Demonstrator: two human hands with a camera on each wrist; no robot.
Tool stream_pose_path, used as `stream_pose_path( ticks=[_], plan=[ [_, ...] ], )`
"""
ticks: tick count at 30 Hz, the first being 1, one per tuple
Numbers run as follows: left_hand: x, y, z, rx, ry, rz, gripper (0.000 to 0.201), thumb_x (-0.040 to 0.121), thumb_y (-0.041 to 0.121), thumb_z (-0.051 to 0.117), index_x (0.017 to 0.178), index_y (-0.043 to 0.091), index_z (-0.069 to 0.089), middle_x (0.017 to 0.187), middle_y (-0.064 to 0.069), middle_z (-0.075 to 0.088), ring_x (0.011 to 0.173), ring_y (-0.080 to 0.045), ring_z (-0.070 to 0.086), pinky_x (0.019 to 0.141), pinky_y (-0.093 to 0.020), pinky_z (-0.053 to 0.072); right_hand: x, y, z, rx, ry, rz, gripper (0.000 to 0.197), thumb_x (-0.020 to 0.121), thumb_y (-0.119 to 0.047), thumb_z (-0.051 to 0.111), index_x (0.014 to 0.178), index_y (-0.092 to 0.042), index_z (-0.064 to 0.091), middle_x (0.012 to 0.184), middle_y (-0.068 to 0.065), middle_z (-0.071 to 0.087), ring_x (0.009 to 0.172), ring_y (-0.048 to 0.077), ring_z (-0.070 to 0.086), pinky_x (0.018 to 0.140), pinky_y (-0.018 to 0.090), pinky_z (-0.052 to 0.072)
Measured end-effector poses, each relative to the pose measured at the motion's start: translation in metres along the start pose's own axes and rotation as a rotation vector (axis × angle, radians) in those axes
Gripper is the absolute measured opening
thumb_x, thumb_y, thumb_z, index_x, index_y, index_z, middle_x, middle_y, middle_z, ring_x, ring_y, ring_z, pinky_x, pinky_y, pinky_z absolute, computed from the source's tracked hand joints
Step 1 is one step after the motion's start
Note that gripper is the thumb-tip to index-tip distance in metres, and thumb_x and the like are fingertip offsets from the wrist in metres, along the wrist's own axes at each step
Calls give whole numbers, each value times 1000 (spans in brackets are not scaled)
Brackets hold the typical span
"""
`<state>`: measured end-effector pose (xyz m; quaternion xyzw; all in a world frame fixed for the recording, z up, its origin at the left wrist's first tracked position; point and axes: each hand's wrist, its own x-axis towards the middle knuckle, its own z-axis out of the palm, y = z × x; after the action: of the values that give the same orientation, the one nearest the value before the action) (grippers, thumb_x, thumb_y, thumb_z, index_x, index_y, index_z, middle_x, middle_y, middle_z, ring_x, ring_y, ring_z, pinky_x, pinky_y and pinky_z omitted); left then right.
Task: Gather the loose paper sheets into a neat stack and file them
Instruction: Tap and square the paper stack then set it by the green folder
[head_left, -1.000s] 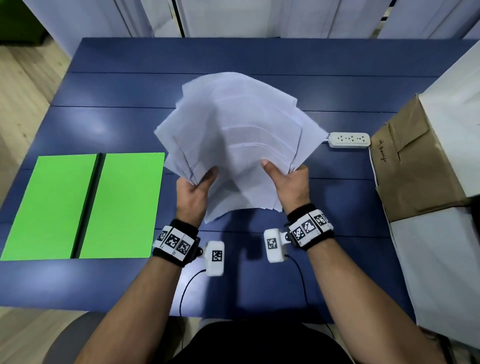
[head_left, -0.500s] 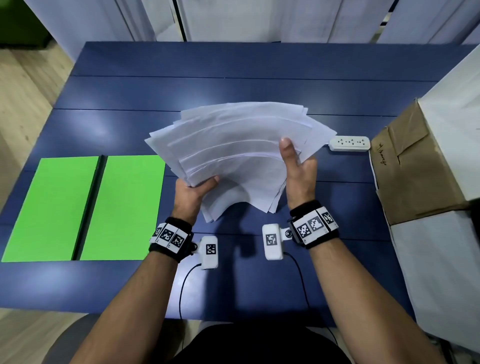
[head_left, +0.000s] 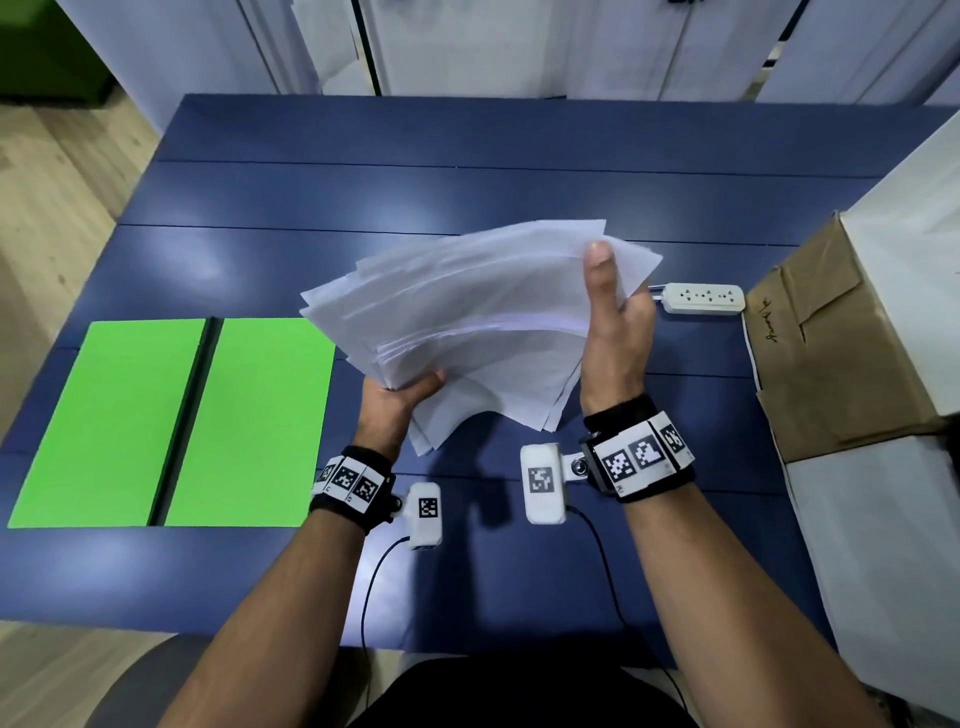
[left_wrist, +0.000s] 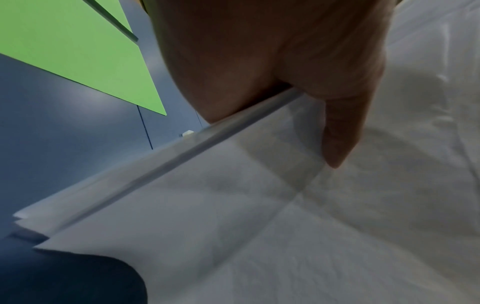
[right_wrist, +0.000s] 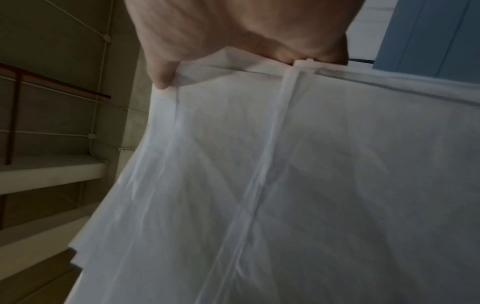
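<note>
Wide blue bench (head_left: 467, 182) fills the view, and along its right edge stands a big white box (head_left: 893, 545) wrapped partly in brown paper (head_left: 831, 364), with some handwriting on the paper too small to read. Over on the left lies the green folder (head_left: 171, 421), opened flat, its dark spine running down the middle, well apart from the action.

And the action is centre stage: the paper sheets (head_left: 478, 312), a fanned and uneven bundle, are held up off the bench between both hands, corners sticking out at the lower left (not squared yet, edges staggered all along the near side).

Right hand (head_left: 615, 332) is on the bundle's right edge, thumb stretched up across the top sheet, the rest of the fingers tucked behind the paper; from the right wrist view the thumb tip (right_wrist: 163, 82) pinches the sheet edges. Left hand (head_left: 395, 405) takes the lower left corner, thumb (left_wrist: 340, 131) pressed on top and the other fingers curled underneath, so it grips the bundle too.

Just beyond the right hand, a white power strip (head_left: 704, 297) lies on the bench near the brown paper. Both wrists carry black bands with printed markers and a small white camera unit (head_left: 543, 480), cables trailing back toward the person.
</note>
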<state>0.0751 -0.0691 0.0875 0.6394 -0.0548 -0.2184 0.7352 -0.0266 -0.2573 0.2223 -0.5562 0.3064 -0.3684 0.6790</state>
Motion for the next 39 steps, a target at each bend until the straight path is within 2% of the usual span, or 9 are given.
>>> stream_pose_path(
  ticks=[4, 9, 11, 16, 25, 28, 31, 35, 39],
  plan=[
    [-2, -2, -2, 44, -13, 17, 55, 78, -10, 78, 129, -2, 61, 109, 5, 77, 100, -12, 71, 87, -26, 55, 3, -2, -1, -8, 25, -37, 25, 95, -20, 63, 109, 1, 67, 94, -6, 71, 89, 5, 67, 83, 17, 49],
    [-2, -3, -2, 59, -26, 19, 53, 80, -15, 75, 126, 7, 62, 109, 7, 78, 101, -11, 71, 86, -25, 55, 3, 7, -3, -81, 2, -15, 32, 80, -14, 64, 108, 0, 66, 100, 5, 73, 90, 18, 68, 82, 30, 51],
    [-3, -3, -2, 61, -31, 22, 54, 78, -14, 76, 125, 9, 63, 108, 8, 78, 101, -11, 71, 86, -24, 56, 0, 4, -1, -65, -24, -43, 33, 89, -27, 68, 110, -3, 67, 103, 2, 74, 96, 16, 70, 88, 29, 53],
    [-4, -1, -2, 38, -42, 12, 55, 80, -14, 75, 130, 7, 61, 112, 5, 77, 105, -15, 72, 88, -27, 56, 1, -4, 3, -104, 5, -34, 32, 85, -59, 62, 73, -33, 49, 60, -23, 51, 66, 0, 48, 75, 24, 40],
    [-8, 4, -2, 43, -61, 4, 51, 82, -19, 69, 125, 6, 62, 105, 8, 78, 98, -10, 72, 84, -23, 56, 7, -2, 5, -111, 61, -71, 14, 81, -22, 68, 93, -17, 66, 89, 2, 67, 84, 14, 61, 77, 33, 48],
    [-7, 4, -3, 29, -66, 12, 50, 81, -20, 69, 120, 12, 64, 105, 7, 78, 98, -11, 72, 84, -25, 57, 7, 0, 4, -104, 57, -61, 14, 83, -16, 68, 97, -13, 65, 89, -3, 64, 83, 4, 59, 77, 22, 46],
    [-8, 3, -3, 30, -67, 8, 49, 81, -20, 69, 116, 14, 65, 101, 10, 79, 93, -8, 72, 83, -24, 57, 6, 3, 6, -165, 64, -110, 20, 83, -24, 75, 99, -17, 65, 95, -2, 69, 92, 8, 63, 82, 25, 51],
    [-8, 2, -3, 35, -73, 1, 47, 82, -20, 68, 115, 13, 66, 100, 10, 79, 92, -8, 72, 83, -24, 57, 8, 11, 7, -248, 51, -129, 29, 77, -11, 75, 104, -17, 65, 83, -16, 59, 72, 2, 52, 69, 15, 44],
    [-8, 2, -2, 51, -70, 0, 46, 82, -19, 69, 107, 20, 71, 98, 12, 79, 91, -6, 72, 83, -23, 57, 8, 18, 5, -319, 39, -164, 33, 77, -15, 78, 107, -17, 64, 90, -16, 61, 80, 7, 57, 77, 19, 47]
  ],
)
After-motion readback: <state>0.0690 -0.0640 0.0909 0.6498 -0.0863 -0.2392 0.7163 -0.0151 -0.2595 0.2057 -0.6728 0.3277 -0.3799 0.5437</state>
